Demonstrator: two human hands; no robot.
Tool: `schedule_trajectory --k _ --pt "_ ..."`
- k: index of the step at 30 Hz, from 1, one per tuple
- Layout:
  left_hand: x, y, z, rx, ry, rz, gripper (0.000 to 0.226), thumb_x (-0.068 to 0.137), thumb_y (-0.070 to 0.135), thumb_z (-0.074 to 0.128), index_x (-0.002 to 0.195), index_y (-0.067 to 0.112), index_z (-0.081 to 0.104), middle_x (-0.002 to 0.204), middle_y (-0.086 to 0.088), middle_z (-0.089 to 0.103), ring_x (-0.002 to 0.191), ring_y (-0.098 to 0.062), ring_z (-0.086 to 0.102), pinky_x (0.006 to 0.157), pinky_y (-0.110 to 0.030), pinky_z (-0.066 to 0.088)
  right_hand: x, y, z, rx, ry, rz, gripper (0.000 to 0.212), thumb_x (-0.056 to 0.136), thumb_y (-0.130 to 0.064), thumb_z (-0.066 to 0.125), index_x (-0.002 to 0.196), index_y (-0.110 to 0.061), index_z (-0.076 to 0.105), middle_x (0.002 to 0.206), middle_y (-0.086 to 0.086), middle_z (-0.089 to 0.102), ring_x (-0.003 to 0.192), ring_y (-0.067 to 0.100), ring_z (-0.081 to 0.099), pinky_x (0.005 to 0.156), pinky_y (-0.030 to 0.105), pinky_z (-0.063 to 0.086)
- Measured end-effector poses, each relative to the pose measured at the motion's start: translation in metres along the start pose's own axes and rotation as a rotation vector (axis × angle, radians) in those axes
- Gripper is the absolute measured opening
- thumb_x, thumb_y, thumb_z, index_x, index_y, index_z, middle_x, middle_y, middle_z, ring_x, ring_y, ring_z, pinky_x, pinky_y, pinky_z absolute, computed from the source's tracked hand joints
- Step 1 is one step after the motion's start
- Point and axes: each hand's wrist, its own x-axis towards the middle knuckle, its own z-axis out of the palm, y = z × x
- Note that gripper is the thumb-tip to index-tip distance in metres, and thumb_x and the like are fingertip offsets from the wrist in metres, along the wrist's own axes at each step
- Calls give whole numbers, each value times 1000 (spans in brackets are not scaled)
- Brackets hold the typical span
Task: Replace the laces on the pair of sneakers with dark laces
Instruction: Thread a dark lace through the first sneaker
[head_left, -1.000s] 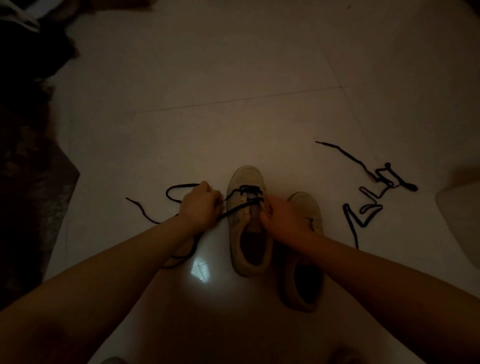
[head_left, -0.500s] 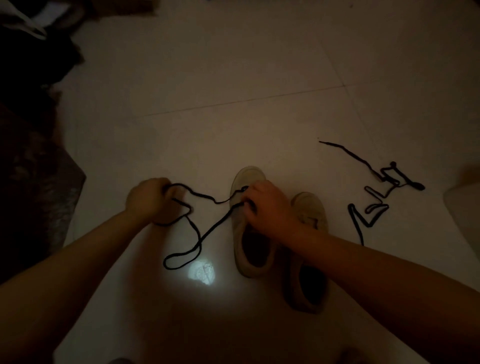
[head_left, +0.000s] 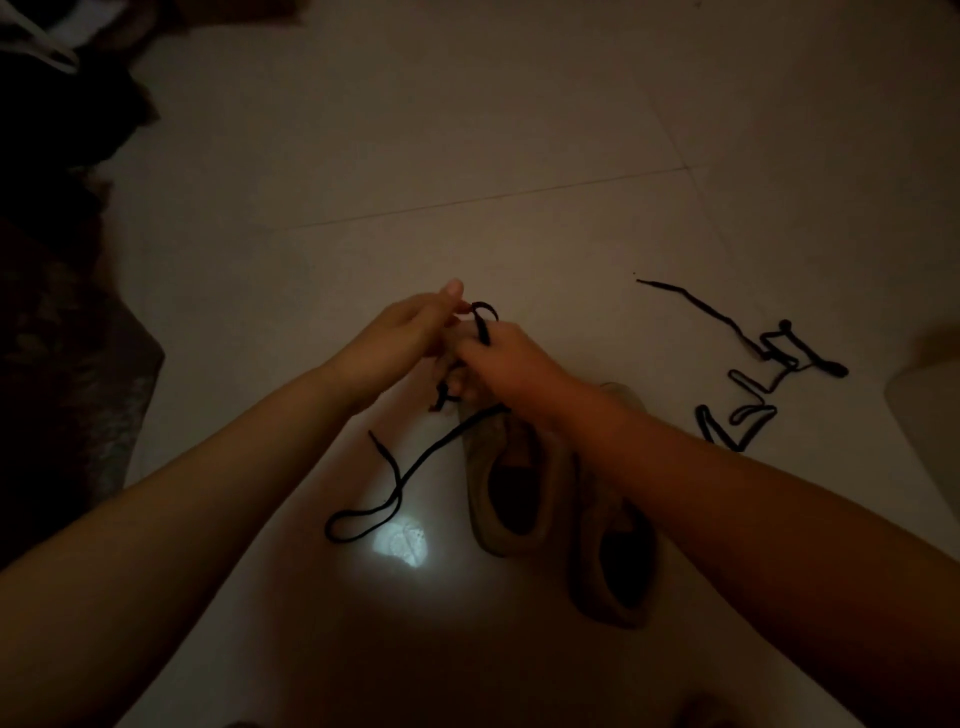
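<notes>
Both hands, the left hand (head_left: 410, 332) and the right hand (head_left: 501, 358), met over the toe of the left sneaker (head_left: 511, 483), each grip pinching the dark lace (head_left: 415, 462), whose loose end lay looped on the tiled floor (head_left: 467, 156), the second sneaker (head_left: 613, 561) just beside and the spare dark lace (head_left: 748, 384) lying apart at the right.

Toes and eyelets hidden from us

Our right hand (head_left: 501, 358) and forearm cover both sneakers' (head_left: 511, 499) fronts; the dark heap (head_left: 57, 218) at left stays unreadable.

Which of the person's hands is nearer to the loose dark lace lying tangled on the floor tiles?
Right. The right hand lies between the left hand and the loose dark lace, which lies apart on the floor beyond it.
</notes>
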Motion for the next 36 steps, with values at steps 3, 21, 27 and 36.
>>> schedule_trajectory --k 3,21,27,36 --pt "-10 -11 7 23 -91 93 46 100 39 31 97 10 66 93 -1 69 89 -8 65 89 -21 50 4 -17 -16 344 -17 60 15 94 -16 51 86 -9 60 64 3 57 54 11 52 55 24 42" --pt "3 -50 22 421 -72 45 15 85 11 66 98 8 73 90 -2 69 80 -13 61 71 -15 45 16 -32 -40 626 154 48 5 91 -5 52 92 -4 57 83 10 60 58 10 50 46 17 37" --pt "5 -55 36 -198 282 -226 10 87 0 61 93 5 68 72 -5 67 51 -3 64 49 -18 51 8 13 -53 -633 209 100 21 88 -16 59 100 -1 68 97 9 67 87 19 62 70 22 43" --pt "6 -66 60 -246 329 -318 12 77 1 72 89 3 71 86 -17 69 79 -24 66 72 -29 52 -2 46 -48 -975 91 41 18 84 -23 63 98 -20 74 103 1 69 91 18 62 69 23 43"
